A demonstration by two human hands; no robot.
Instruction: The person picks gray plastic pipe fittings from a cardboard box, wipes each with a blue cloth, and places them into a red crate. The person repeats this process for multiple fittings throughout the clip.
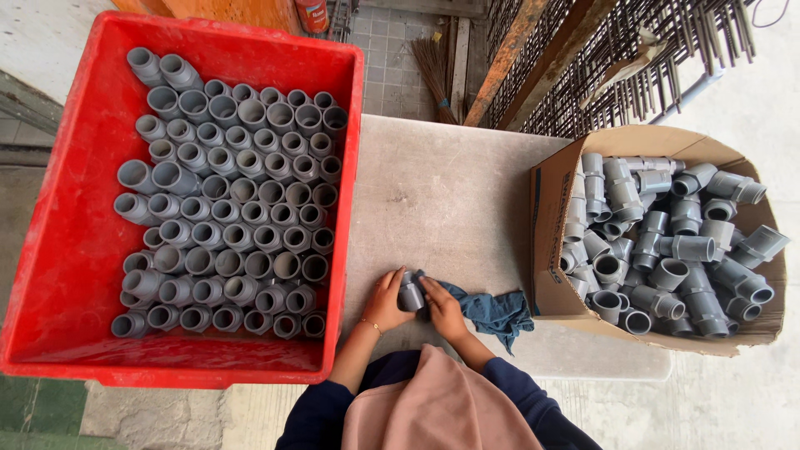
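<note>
Seen from above, you stand at a pale concrete table (pixel 450 192) with both hands together near its front edge. Your left hand (pixel 385 300) and right hand (pixel 442 307) are each curled closed around one short grey plastic pipe fitting (pixel 411 294), held between them just above the tabletop; the fingers wrap its sides, so only its top shows. A crumpled blue cloth (pixel 493 312) lies on the table, touching your right hand and trailing off to the right. To your left sits a large red crate (pixel 58 250), about two thirds filled with grey fittings (pixel 237 212) standing upright in tidy rows, open ends up, with bare red floor showing along the left wall and front. To your right a torn cardboard box (pixel 552 250) holds a loose jumble of similar fittings (pixel 667 242), lying at all angles. Judging by the cloth under your right hand, the work looks like wiping each piece. To do it well, keep the left hand steady as the holder and turn the fitting slowly, so the cloth reaches the whole outer wall and the rim. Gather the cloth into your right palm instead of letting it trail. Whether the inside is clean cannot be seen from here, so check it by touch.
</note>
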